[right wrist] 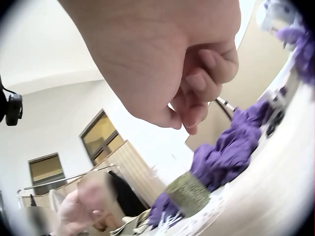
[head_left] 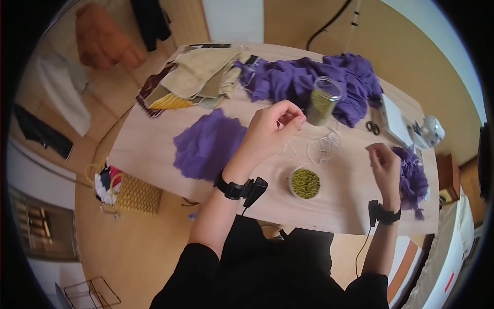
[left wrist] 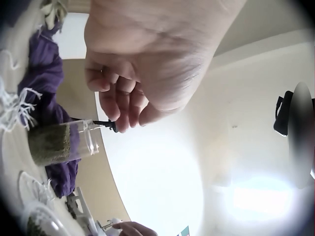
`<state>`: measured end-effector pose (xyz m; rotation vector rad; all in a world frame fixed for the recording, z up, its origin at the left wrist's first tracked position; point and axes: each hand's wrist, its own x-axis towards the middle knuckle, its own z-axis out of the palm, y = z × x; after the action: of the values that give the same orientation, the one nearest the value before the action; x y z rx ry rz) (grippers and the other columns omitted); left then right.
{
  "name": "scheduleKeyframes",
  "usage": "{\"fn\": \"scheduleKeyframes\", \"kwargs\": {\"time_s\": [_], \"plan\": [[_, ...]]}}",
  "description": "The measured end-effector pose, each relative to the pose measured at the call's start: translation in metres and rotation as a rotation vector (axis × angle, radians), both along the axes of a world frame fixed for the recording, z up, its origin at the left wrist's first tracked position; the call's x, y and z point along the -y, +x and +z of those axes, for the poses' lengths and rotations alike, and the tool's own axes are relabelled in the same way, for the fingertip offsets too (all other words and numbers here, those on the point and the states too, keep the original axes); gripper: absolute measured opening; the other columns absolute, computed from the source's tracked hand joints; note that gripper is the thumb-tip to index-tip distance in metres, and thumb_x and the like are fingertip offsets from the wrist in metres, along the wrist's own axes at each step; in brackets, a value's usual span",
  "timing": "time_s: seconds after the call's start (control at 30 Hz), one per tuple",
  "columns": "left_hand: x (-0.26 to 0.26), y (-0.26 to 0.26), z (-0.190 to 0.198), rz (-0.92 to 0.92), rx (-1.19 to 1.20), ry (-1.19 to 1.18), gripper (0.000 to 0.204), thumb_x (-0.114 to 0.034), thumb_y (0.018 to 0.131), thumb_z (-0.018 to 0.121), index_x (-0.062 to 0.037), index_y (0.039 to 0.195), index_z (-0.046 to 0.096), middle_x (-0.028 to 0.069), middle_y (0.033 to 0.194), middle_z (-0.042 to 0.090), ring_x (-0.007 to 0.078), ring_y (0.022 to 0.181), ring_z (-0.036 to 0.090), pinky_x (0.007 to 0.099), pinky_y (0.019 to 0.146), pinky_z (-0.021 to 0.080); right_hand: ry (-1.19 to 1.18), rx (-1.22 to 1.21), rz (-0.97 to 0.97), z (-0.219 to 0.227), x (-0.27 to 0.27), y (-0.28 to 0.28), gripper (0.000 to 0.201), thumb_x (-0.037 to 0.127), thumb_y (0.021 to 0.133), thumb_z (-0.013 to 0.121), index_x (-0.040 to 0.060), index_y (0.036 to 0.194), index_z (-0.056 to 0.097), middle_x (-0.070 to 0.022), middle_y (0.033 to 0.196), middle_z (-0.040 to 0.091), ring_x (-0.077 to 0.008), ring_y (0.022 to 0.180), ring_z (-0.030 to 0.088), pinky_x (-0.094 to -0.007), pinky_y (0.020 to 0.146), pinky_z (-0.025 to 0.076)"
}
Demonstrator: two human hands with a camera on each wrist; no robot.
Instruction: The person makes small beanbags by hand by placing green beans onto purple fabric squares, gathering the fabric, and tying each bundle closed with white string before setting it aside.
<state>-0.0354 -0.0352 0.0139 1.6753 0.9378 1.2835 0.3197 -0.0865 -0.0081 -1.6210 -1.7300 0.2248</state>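
Jar (head_left: pixel 323 101): clear, upright, just beyond the left hand (head_left: pixel 272 126), about half filled with small green beads; no lid on it in the head view. It stands against the heap of purple cloth (head_left: pixel 309 77).

Bowl (head_left: pixel 304 183): small, round, shallow, full of the same green beads. It sits on the table (head_left: pixel 154 149) between the two hands, nearer the person than either.

White thread (head_left: pixel 323 145): a loose tangle lies just beyond the bowl, between jar and right hand (head_left: pixel 383 162).

Left hand: raised above the table, fingers curled, tips brought together with the thumb. Left wrist view shows the curl but nothing clearly pinched; a thread may be there, cannot tell.

Right hand: lifted, fingers curled toward the palm, well to the right of the bowl. Contents too small to make out in any view.

A flat purple piece (head_left: pixel 208 144) lies left of the left hand. Scissors (head_left: pixel 373 127) lie beyond the right hand, small and partly blurred. More purple cloth to the right is cut off by the right hand.
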Motion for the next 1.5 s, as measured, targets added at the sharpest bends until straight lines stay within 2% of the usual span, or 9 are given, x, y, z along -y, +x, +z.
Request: {"fn": "scheduleKeyframes", "kwargs": {"time_s": [0.23,0.4,0.77,0.93,1.13,1.23,1.27,1.4,1.5], "plan": [[0.036,-0.1,-0.004,0.247,-0.66,0.196,0.013,-0.007,0.089,0.074,-0.0032,0.102,0.071,0.0081,0.092,0.067,0.0211,0.085,0.068,0.0352,0.078,0.054,-0.084,0.136,0.544,0.032,-0.017,-0.135,0.013,0.017,0.092,0.074,0.0051,0.096,0.077,-0.0132,0.077,0.073,-0.0285,0.064,0.068,-0.0395,0.062,0.053],[0.064,-0.166,-0.016,0.234,-0.881,0.163,0.036,-0.006,0.081,0.078,-0.0105,0.115,0.067,0.0104,0.13,0.061,0.0346,0.131,0.053,0.0434,0.113,0.041,-0.071,0.179,0.82,0.026,-0.034,-0.204,0.012,0.018,0.091,0.073,0.007,0.094,0.076,-0.0144,0.08,0.074,-0.0329,0.072,0.072,-0.0432,0.068,0.056],[0.068,-0.19,-0.039,0.415,-0.965,0.272,0.029,-0.008,0.082,0.078,-0.0093,0.11,0.07,0.0089,0.121,0.069,0.033,0.124,0.061,0.0461,0.108,0.044,-0.079,0.328,0.985,0.0,-0.057,-0.317,0.028,0.025,0.089,0.077,0.0075,0.11,0.071,-0.0183,0.09,0.074,-0.0384,0.089,0.073,-0.0493,0.076,0.057],[0.062,-0.168,-0.021,0.487,-0.665,0.134,0.015,-0.001,0.089,0.073,-0.0027,0.103,0.071,0.0095,0.099,0.072,0.0253,0.095,0.072,0.036,0.088,0.055,0.067,0.15,0.852,0.001,-0.052,-0.318,0.05,0.033,0.086,0.081,0.008,0.126,0.065,-0.018,0.11,0.071,-0.0391,0.096,0.073,-0.0491,0.08,0.058],[0.034,-0.114,-0.008,0.424,-0.474,0.242,0.011,-0.002,0.096,0.071,-0.0002,0.107,0.07,0.0094,0.097,0.076,0.0167,0.088,0.073,0.0297,0.08,0.057,0.184,-0.034,0.684,0.016,-0.056,-0.277,0.035,0.028,0.086,0.081,0.0042,0.111,0.072,-0.0162,0.108,0.069,-0.0374,0.102,0.069,-0.0459,0.083,0.058],[0.019,-0.071,-0.001,0.403,-0.326,0.295,0.012,-0.007,0.096,0.073,-0.0007,0.105,0.07,0.0158,0.097,0.076,0.0323,0.091,0.076,0.0362,0.08,0.058,0.312,-0.163,0.598,0.012,-0.061,-0.232,0.022,0.02,0.088,0.078,0.0021,0.1,0.074,-0.0165,0.106,0.069,-0.0378,0.1,0.067,-0.0436,0.081,0.056],[0.01,-0.059,-0.005,0.393,-0.29,0.302,0.014,-0.009,0.097,0.075,-0.0003,0.106,0.07,0.0148,0.097,0.078,0.0278,0.091,0.078,0.0348,0.08,0.058,0.318,-0.154,0.576,0.01,-0.06,-0.217,0.022,0.02,0.088,0.078,0.0021,0.1,0.074,-0.0165,0.106,0.069,-0.0378,0.1,0.067,-0.0436,0.081,0.056],[-0.015,-0.004,-0.014,0.152,-0.152,0.198,0.017,-0.01,0.096,0.078,-0.0004,0.108,0.07,0.0091,0.096,0.079,0.015,0.091,0.076,0.0307,0.081,0.057,-0.187,-0.789,0.628,-0.009,-0.054,-0.152,0.02,0.018,0.107,0.065,0.0012,0.099,0.07,0.0037,0.096,0.071,-0.003,0.085,0.057,-0.0234,0.073,0.046],[-0.024,0.03,-0.015,0.032,-0.159,0.078,0.014,-0.004,0.097,0.077,0.0,0.108,0.07,0.0006,0.099,0.074,0.0057,0.092,0.066,0.0242,0.082,0.054,-0.288,-1.073,0.467,-0.015,-0.041,-0.124,0.02,0.019,0.109,0.062,0.0021,0.11,0.071,0.0036,0.101,0.072,-0.0035,0.09,0.061,-0.0223,0.078,0.048]]}}
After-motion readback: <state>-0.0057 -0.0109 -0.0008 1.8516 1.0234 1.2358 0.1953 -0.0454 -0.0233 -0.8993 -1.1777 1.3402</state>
